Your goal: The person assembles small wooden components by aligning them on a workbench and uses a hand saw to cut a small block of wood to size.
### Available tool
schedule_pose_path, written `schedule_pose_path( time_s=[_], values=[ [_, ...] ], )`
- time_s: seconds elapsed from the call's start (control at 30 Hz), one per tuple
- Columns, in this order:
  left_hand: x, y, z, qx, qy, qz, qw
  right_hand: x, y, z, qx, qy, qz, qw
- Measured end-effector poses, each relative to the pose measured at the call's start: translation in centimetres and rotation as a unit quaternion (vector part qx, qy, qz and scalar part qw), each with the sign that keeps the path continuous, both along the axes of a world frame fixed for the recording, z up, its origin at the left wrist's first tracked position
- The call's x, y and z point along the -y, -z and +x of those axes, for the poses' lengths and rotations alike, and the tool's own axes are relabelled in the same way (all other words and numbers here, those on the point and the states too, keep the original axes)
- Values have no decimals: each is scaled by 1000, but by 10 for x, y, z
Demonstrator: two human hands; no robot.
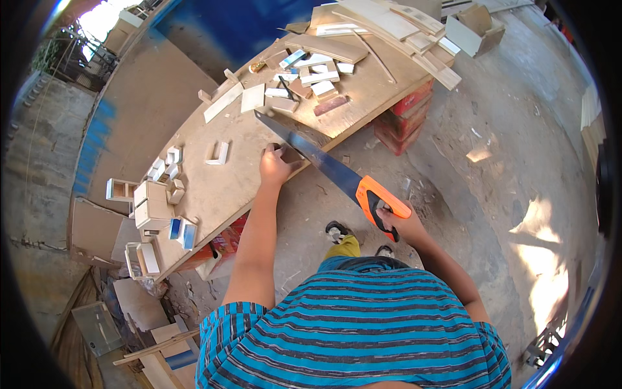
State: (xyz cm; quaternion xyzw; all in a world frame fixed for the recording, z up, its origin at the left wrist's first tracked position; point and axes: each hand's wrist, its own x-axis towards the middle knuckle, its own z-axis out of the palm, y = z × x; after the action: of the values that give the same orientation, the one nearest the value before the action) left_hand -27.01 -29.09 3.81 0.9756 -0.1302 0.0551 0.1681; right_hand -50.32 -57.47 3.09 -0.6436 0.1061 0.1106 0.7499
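My right hand point(405, 223) is closed around the orange and black handle of a handsaw point(330, 165). Its long dark blade slants up and left across the table's near edge, with the tip above the tabletop. At that edge, just left of the blade, my left hand point(275, 166) is closed, its fingers bent over what looks like a small piece of wood point(293, 155). The fingers and the blade partly hide this piece, so its full shape does not show. The wooden worktable point(240, 175) lies under the left hand and the blade's tip.
Cut wood blocks point(321, 78) crowd the table's far right part, with long boards point(382, 23) stacked behind. A small U-shaped frame point(218, 153) lies mid-table. Little box-like wooden pieces point(153, 206) stand at the left end. Red crates point(403, 120) support the table.
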Motion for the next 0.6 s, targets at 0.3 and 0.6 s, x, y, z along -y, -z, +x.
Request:
schedule_pose_path(
  time_s=[0.3, 0.6],
  values=[
    [-27, 71, 29, -213, -46, -644, 734, -44, -31, 22, 161, -96, -237, 953],
    [7, 12, 0, -1, -36, 13, 999, -27, -15, -6, 149, -122, -240, 951]
  ],
)
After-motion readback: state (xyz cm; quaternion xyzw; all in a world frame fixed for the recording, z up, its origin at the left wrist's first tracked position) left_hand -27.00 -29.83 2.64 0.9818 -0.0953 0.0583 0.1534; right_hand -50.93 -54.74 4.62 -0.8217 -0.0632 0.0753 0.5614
